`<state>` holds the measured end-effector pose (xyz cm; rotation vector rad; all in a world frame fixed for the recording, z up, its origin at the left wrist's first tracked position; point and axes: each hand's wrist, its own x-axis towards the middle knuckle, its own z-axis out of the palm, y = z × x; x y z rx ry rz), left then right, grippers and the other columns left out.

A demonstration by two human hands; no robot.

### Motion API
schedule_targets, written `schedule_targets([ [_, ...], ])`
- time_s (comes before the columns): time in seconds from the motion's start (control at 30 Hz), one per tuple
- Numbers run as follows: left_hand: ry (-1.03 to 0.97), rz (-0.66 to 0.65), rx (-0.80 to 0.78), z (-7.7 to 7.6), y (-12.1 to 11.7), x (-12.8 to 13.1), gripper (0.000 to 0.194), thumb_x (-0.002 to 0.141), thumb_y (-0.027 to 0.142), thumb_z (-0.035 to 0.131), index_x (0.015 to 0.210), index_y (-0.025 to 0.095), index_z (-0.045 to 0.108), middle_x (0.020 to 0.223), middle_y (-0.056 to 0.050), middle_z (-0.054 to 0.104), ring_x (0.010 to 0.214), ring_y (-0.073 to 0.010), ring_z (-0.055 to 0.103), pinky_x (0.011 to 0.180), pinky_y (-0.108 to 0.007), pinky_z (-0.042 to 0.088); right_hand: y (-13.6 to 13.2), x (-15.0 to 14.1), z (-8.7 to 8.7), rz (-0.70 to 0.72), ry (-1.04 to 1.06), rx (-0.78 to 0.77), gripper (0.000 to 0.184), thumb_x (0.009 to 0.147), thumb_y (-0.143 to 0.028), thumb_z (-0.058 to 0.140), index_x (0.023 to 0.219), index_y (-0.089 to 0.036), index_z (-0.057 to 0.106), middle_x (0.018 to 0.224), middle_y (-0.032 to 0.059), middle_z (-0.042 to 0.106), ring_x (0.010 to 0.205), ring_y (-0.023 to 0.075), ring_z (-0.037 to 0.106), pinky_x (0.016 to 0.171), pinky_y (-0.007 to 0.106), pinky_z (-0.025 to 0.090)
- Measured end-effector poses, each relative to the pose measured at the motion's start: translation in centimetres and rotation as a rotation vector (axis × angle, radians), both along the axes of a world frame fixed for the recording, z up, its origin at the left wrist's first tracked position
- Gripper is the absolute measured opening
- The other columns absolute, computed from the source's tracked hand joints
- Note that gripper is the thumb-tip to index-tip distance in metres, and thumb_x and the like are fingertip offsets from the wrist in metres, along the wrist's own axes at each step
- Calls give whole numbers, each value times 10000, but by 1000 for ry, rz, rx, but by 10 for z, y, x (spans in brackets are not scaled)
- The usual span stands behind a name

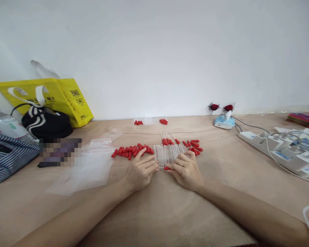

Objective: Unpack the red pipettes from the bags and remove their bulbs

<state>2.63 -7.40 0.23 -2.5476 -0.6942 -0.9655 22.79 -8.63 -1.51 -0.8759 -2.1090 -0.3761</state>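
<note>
My left hand point(141, 171) is closed on a thin clear glass dropper tube point(161, 167). My right hand point(186, 171) pinches a red rubber bulb point(166, 168) at the tube's right end; the tube and bulb lie in line, level above the table's near side. Just beyond both hands lies a row of clear glass tubes point(168, 153). Loose red bulbs point(128, 151) are heaped behind my left hand, and several more bulbs point(195, 145) lie behind my right. Past the row, a few droppers point(167, 141) with red bulbs on point toward the wall.
Clear plastic bags point(92, 168) lie at left, near a striped bag point(10, 157), a black pouch point(46, 121) and a yellow bag point(77, 103). Bagged red bulbs point(163, 121) are by the wall. A tissue pack point(224, 122) and a power strip point(278, 151) with cables are at right.
</note>
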Motion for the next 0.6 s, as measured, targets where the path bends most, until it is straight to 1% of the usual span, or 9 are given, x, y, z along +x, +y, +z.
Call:
schedule_targets([
  [0.17,4,-4,-5,0,0,-1,150,810,132,478,775,169,619,843,-15,697,940,-190,600,1020,-481,228,-1,1,-1,17,12,-12,112,777,-251,541,762,-211,644,574,-14,567,649,119,433,755,347,221],
  [0.3,-25,38,-26,1,1,-10,157,813,123,463,774,166,609,841,-21,690,938,-196,592,983,-480,270,-2,8,1,-13,57,-49,123,773,-228,532,727,-208,643,572,-14,560,641,120,433,748,344,226],
  [0.37,-42,81,-57,3,0,-15,159,818,135,452,782,169,603,842,-28,679,914,-194,584,923,-448,342,0,12,3,-52,121,-78,128,779,-250,534,733,-217,649,618,-8,580,658,123,449,743,339,230],
  [0.43,-48,134,-116,5,-2,-16,174,830,164,432,783,170,599,818,-43,652,845,-185,572,813,-383,418,6,16,7,-91,189,-94,133,784,-292,536,771,-242,659,704,3,603,697,133,474,733,331,236],
  [0.5,-64,182,-195,8,-2,-14,207,843,185,398,790,165,597,778,-54,611,767,-171,545,720,-328,443,15,22,13,-155,242,-108,158,789,-336,525,805,-262,664,750,15,604,724,144,494,717,324,243],
  [0.57,-107,206,-303,12,0,-9,233,850,185,364,824,160,594,777,-57,585,754,-164,531,704,-306,444,27,31,20,-266,277,-159,197,791,-374,504,817,-260,663,744,24,605,735,159,509,706,324,247],
  [0.6,-141,213,-365,15,3,-5,240,851,183,354,848,159,593,789,-56,583,763,-161,533,709,-300,444,33,38,23,-335,289,-211,215,786,-392,497,817,-255,659,739,26,611,741,169,517,705,326,248],
])
